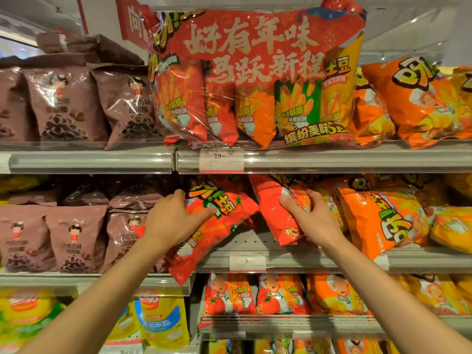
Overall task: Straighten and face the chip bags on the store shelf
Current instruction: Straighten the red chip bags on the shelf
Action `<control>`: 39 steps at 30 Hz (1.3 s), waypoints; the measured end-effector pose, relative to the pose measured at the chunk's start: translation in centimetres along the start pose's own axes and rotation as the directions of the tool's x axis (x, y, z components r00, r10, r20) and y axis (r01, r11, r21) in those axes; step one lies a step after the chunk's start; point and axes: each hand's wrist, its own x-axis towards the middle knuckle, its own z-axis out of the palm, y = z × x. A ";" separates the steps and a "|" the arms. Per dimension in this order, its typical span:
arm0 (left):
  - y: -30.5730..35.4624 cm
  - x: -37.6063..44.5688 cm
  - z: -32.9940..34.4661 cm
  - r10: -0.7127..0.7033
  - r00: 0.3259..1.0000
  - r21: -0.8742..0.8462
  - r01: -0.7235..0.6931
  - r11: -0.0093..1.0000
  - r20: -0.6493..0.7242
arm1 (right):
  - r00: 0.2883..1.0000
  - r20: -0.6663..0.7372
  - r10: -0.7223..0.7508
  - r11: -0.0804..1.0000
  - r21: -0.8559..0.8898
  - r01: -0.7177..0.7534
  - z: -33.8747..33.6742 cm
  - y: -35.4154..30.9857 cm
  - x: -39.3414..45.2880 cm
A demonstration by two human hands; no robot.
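Observation:
Two red chip bags lie crooked on the middle shelf [306, 260]. My left hand [176, 221] grips the left red bag [217, 226], which tilts with its bottom corner hanging over the shelf's front edge. My right hand [304, 210] holds the right red bag [275, 208], which leans back and left. A bare gap of shelf shows between the two bags. An orange chip bag [383, 221] lies slanted just right of my right hand.
A big red multipack [255, 80] stands on the upper shelf above, with orange bags [421, 98] to its right. Brown snack bags [74, 238] fill the shelves on the left. Red and orange bags [281, 295] line the lower shelf; yellow bags [158, 318] sit at the lower left.

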 end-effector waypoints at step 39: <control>-1.6 -0.7 3.7 -0.109 0.960 -0.793 0.273 0.544 0.256 | 0.922 0.369 -0.120 0.986 -0.067 0.156 11.2 -3.1 -4.3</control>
